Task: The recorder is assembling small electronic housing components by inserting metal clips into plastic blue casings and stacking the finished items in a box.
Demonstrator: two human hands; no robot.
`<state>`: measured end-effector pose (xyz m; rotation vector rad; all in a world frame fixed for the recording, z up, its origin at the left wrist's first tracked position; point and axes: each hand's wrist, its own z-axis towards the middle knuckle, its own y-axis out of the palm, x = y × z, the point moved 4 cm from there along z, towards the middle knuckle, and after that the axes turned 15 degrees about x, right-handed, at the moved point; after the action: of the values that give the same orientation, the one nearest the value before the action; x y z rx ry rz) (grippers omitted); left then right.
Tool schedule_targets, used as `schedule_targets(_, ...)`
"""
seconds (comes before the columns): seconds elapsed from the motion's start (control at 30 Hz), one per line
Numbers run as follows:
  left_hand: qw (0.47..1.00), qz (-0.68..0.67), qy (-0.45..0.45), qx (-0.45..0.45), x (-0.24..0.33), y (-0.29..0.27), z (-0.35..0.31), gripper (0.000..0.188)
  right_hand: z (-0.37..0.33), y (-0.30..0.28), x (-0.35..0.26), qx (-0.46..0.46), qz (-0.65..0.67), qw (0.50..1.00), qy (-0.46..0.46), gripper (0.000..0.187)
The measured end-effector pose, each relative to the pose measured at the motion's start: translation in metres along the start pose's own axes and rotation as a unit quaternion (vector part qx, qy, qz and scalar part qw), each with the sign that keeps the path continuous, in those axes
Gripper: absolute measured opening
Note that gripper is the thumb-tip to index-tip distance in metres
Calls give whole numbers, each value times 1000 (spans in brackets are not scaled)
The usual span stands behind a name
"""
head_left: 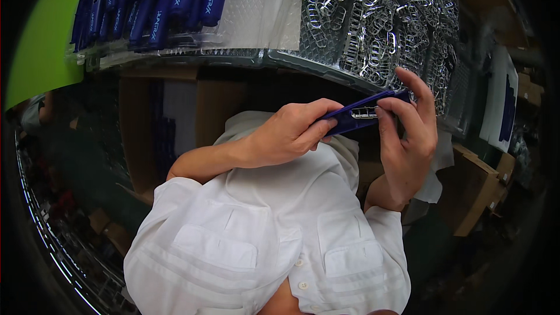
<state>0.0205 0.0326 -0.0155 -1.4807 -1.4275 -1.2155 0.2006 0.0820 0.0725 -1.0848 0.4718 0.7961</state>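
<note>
My left hand (291, 128) grips one end of a long dark blue plastic piece (344, 123) between thumb and fingers, held up in front of my body. A small shiny metal piece with slots (364, 113) lies against the blue piece. The thumb and forefinger of my right hand (411, 134) close at the metal piece's right end, with the other fingers raised. Part of the blue piece's far end is hidden behind those fingers.
A bin of loose shiny metal pieces (373, 23) stands just beyond my right hand. Several dark blue plastic pieces (157, 6) lie in a clear tray at the far left, beside a lime-green panel (44, 46). Cardboard boxes (137, 134) stand below the bench.
</note>
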Motion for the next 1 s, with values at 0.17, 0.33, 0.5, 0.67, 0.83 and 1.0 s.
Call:
schedule_targets(0.17, 995, 71, 53, 35, 1, -8, -3, 23, 6, 11, -2, -38, -12, 999, -18, 17)
schedule_targets(0.33, 996, 78, 38, 32, 2, -17, -4, 24, 10, 26, 2, -105, -15, 994, -7, 16)
schedule_targets(0.5, 995, 77, 53, 43, -5, -21, -4, 24, 6, 36, 12, -79, 44, 995, -29, 20)
schedule_targets(0.67, 983, 46, 156, 80, -9, -19, 3, 22, 0, 31, -2, 87, 68, 987, 113, 45)
schedule_targets(0.83, 985, 57, 151, 62, -4, -15, 14, 22, -18, 48, 30, -43, 142, 980, 135, 45)
schedule_targets(1.0, 985, 91, 134, 65, -9, -9, 20, 20, -29, 52, 25, -8, 146, 980, 138, 42)
